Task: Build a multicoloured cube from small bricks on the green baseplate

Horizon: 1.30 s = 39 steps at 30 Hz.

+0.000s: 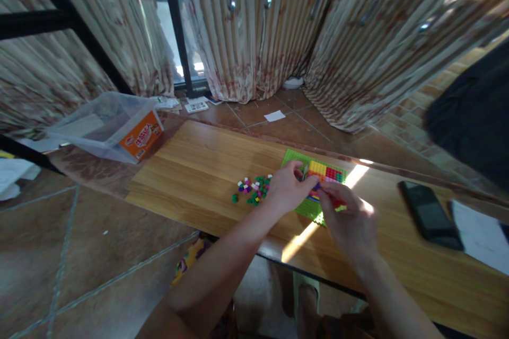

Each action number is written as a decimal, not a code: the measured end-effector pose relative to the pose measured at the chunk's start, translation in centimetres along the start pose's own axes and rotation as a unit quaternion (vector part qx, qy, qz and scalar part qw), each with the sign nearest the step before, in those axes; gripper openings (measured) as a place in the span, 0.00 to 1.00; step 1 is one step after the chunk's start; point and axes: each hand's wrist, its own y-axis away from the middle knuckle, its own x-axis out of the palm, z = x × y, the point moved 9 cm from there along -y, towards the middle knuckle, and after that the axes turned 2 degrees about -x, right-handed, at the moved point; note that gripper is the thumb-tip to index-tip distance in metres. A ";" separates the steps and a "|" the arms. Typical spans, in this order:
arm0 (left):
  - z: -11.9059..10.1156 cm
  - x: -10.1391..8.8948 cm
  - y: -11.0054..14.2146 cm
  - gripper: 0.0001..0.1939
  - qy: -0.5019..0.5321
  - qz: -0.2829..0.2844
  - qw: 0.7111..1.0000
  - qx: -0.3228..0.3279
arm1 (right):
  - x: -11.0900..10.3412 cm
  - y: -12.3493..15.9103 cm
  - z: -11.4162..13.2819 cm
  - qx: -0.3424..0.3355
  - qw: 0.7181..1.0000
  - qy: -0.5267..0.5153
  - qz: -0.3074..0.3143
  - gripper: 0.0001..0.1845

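Both arms (222, 257) are reaching over the worktop (199, 153). My left hand (289, 189) and right hand (353, 220) are meeting by the bricks (318, 168) on the green board (292, 156). I can't tell what either grip is holding. I should be pushing softly, straight down.
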 end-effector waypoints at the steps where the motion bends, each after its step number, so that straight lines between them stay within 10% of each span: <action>1: 0.2 -0.9 -0.4 0.22 0.013 -0.013 1.000 -0.002 | 0.3 0.1 0.2 0.000 1.000 -0.014 0.009 0.07; 8: 3.6 -9.8 -3.2 0.12 0.163 -0.135 0.977 -0.018 | 4.6 1.7 2.1 -0.028 0.991 -0.036 0.124 0.09; 13: 5.3 -12.2 -3.6 0.10 0.183 -0.158 0.970 -0.035 | 8.1 3.0 3.5 -0.059 0.976 -0.039 0.206 0.09; 24: 4.9 -8.9 -0.9 0.20 -0.002 0.083 0.994 0.072 | 10.9 0.4 3.9 -0.061 0.980 -0.024 0.190 0.23; 39: 5.8 -6.1 2.5 0.24 0.173 -0.012 0.984 0.035 | 12.4 2.5 5.6 -0.039 0.960 -0.126 0.246 0.30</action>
